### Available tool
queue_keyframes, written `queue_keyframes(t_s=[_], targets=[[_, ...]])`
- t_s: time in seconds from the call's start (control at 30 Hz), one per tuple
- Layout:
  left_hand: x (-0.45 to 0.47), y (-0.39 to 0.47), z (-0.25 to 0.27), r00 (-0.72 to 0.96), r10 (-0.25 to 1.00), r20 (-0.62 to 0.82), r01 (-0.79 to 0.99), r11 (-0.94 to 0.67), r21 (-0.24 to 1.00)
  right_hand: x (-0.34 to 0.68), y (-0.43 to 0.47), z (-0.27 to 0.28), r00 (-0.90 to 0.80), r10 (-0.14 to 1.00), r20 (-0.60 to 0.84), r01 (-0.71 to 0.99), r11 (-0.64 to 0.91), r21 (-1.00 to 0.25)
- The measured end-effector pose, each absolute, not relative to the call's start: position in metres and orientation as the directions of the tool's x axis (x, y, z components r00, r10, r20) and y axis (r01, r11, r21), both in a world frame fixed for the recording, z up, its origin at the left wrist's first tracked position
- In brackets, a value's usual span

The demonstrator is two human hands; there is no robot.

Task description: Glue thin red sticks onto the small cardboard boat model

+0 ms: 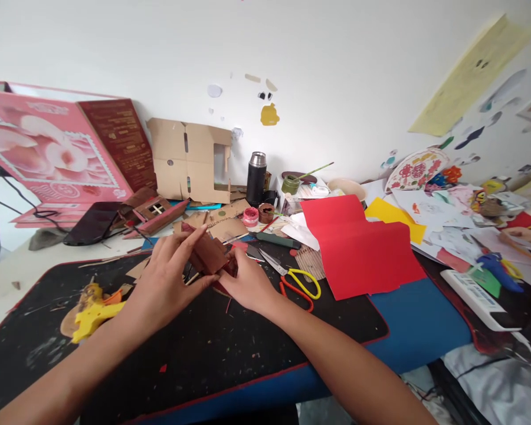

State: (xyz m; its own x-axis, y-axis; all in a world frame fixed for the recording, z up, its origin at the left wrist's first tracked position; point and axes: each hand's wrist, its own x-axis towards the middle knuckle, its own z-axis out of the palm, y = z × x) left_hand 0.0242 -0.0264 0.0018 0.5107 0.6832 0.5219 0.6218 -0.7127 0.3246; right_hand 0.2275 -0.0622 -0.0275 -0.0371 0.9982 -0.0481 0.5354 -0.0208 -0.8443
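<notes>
Between both hands, over the black mat (194, 360), is a small brown-painted cardboard model (207, 255) with flat panels. My left hand (163, 277) grips its left side, thumb below and fingers over the top. From the right, my right hand (248, 282) pinches its lower edge; those fingertips are partly hidden. A yellow glue gun (92, 316) lies left of my left forearm. Scissors (287, 271) with yellow and red handles rest just right of my right hand, near a green-handled tool (277, 239). Behind the hands stands a brown model house (157, 211) with a small window.
Red paper (363, 248) covers the right of the mat. Behind are a pink paint jar (250, 216), a brown paint jar (266, 213), a black flask (256, 180) and cut cardboard (190, 159). A power strip (478, 301) and another person's hand (524, 236) are at right.
</notes>
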Motion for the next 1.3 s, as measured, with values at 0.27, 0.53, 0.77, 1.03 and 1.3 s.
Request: queue_keyframes(t_s=[0.27,0.53,0.77,1.03,1.3], targets=[[0.023,-0.026,0.003,0.518,0.652,0.553,0.622,-0.731,0.281,0.222,-0.060,-0.026,-0.034,0.999,-0.021,0.533,0.001,-0.846],[0.016,-0.023,0.000,0.487,0.698,0.525,0.631,-0.697,0.341,0.219,-0.060,-0.025,-0.027,0.999,-0.018,0.564,0.000,-0.826],[0.014,-0.021,-0.003,0.474,0.718,0.510,0.621,-0.683,0.384,0.219,-0.060,-0.024,-0.032,0.999,-0.025,0.564,-0.003,-0.826],[0.012,-0.021,-0.004,0.461,0.741,0.488,0.610,-0.664,0.432,0.219,-0.062,-0.019,-0.049,0.997,-0.057,0.538,-0.022,-0.843],[0.009,-0.021,-0.003,0.445,0.765,0.466,0.609,-0.640,0.469,0.218,-0.061,-0.019,-0.073,0.996,-0.054,0.473,-0.013,-0.881]])
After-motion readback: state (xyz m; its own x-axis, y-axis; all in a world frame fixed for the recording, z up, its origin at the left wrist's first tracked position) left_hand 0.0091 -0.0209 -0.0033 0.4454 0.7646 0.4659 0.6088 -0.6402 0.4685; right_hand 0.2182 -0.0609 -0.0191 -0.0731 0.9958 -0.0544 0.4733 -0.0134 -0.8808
